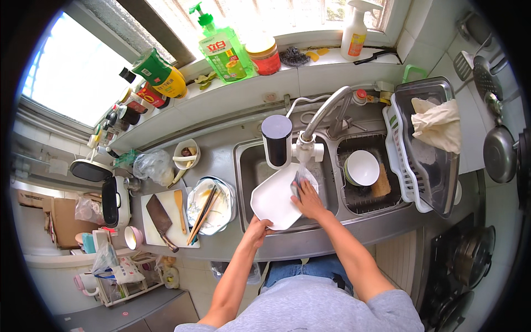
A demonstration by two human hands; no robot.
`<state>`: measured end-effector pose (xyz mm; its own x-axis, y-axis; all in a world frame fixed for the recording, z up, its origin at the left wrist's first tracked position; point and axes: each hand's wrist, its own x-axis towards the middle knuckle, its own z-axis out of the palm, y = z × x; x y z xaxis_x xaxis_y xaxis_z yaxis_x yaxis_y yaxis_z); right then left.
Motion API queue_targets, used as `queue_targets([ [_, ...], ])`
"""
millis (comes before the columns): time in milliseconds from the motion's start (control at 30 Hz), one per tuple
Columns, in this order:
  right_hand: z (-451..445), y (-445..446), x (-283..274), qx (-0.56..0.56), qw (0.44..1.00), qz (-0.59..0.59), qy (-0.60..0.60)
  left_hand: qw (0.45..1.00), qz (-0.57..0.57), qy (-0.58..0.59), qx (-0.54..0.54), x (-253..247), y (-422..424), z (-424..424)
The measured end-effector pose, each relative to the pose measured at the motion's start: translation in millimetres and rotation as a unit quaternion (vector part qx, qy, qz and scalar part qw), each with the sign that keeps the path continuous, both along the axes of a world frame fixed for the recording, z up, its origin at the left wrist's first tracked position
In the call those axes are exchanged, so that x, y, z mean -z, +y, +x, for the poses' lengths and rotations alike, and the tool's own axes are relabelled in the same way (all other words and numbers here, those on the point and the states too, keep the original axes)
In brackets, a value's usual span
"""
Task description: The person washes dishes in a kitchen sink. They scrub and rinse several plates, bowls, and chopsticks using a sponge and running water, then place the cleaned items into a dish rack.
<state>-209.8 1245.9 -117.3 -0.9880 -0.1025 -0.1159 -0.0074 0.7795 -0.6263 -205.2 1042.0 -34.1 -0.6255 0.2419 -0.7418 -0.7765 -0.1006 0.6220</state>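
A white plate with cut corners [274,203] is held tilted over the left basin of a steel sink [254,159]. My left hand [258,230] grips its near left edge, thumb on top. On the plate's right side, my right hand [309,200] presses a grey scrubbing pad [296,189], which the fingers partly hide. Water runs from the faucet [306,145] onto the plate beside that hand. The faucet carries a black and white cylindrical attachment [277,143]. In the right basin, a white bowl [362,168] rests on a wire basket [388,201].
Left of the sink stand stacked plates with chopsticks [209,203], and a cutting board [148,203] with a cleaver [159,213] and wooden spatula [180,207]. A dish rack [400,166] is at the right. Along the sill stand a green soap bottle [224,54] and several condiment bottles.
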Motion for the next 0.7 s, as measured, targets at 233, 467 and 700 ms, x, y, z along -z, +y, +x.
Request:
queue_targets([
  [233, 9.7, -66.6, -45.2, -0.078, 0.962, -0.246, 0.093, 0.997, 0.047, -0.005, 0.054, -10.0, 0.6, -13.5],
  [467, 33.0, 16.3, -38.9, -0.107, 0.990, -0.076, 0.047, 0.998, 0.048, 0.020, 0.035, -29.7, -16.4, -19.1],
  [700, -24.4, -24.5, -17.0, 0.097, 0.990, -0.047, 0.095, 0.998, 0.042, 0.010, 0.054, -43.4, 12.4, -14.8],
])
